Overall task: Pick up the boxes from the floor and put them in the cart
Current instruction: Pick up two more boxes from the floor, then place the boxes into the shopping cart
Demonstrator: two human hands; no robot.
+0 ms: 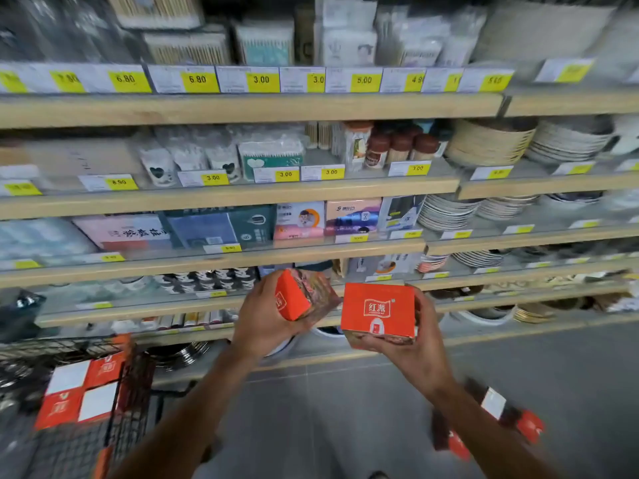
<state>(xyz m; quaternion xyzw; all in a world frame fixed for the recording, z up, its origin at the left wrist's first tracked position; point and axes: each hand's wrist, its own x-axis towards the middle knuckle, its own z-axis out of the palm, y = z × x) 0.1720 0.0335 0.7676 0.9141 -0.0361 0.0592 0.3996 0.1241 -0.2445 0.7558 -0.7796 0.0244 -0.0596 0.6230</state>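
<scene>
My left hand (262,318) grips one orange box (301,295), tilted; my right hand (411,350) grips another orange box (378,311) just beside it — both raised before the shelves. More boxes (83,388) sit in the cart (135,392), lower left — others (491,420) lie on the floor (345,409).

Bright, even light; motion blur throughout (edges bowed).

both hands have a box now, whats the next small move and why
Probably swing both boxes down and left toward the cart. The left hand grips one orange box and the right hand holds another, both raised in front of the shelves, while the cart at lower left already holds similar boxes. More boxes remain on the floor.
</scene>
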